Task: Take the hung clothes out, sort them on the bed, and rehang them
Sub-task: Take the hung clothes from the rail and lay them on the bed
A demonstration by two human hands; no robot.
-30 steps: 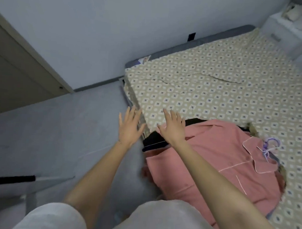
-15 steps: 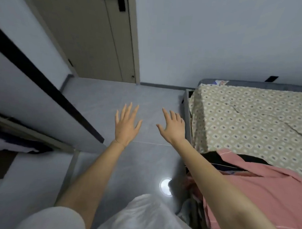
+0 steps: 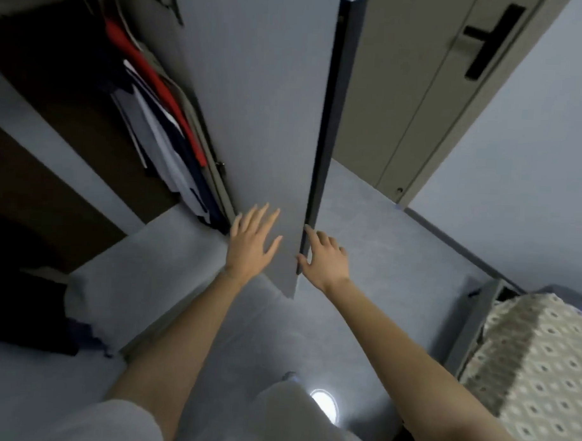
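Observation:
Several hung clothes (image 3: 161, 117), red, white and navy, hang on hangers inside the open wardrobe at the upper left. The grey wardrobe door (image 3: 264, 104) stands open toward me, its dark edge facing right. My left hand (image 3: 251, 243) is spread open in front of the door's lower face and holds nothing. My right hand (image 3: 324, 259) is open too, its fingers next to the door's dark edge near the bottom corner. The corner of the bed (image 3: 539, 357), covered in a patterned beige sheet, shows at the lower right.
A beige room door (image 3: 419, 93) with a dark handle stands behind the wardrobe door. Grey floor (image 3: 397, 257) lies between wardrobe and bed. Dark folded items (image 3: 26, 310) sit on a low wardrobe shelf at left. A small round light (image 3: 324, 403) glows on the floor.
My view has swung left from the bed and the pink garment to the wardrobe. Both open hands have moved with it and now reach the wardrobe door.

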